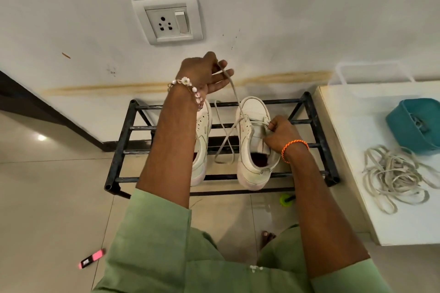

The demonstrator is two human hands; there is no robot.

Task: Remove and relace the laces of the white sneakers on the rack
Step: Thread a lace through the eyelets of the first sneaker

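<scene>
Two white sneakers sit side by side on the black metal rack (316,126) against the wall, toes toward it, and the work is on the right sneaker (253,140). Left hand (202,74) is up high, well above the rack, thumb and fingers pinching the lace (234,91) and drawing it taut out of the eyelets near the toe. Right hand (282,132) is down on the shoe, fingers curled in at the tongue and eyelet row, gripping there; whether it pinches the lace itself or just the upper, I can't tell from here. The slack hangs in a loop between the two shoes. The left sneaker (202,147) is half hidden behind the forearm, so its lacing is anyone's guess.

Looks like a pull-through at the lower eyelets, whether coming out or going back in. To do it well: keep that right hand pinning the shoe so it doesn't tip off the bars, pull in line with the eyelet, not sideways, and watch the dangling loop doesn't snag a rack bar.

Off to the right, a heap of loose laces (395,176) lies on the white table (345,150), near a teal basket (414,123).
</scene>
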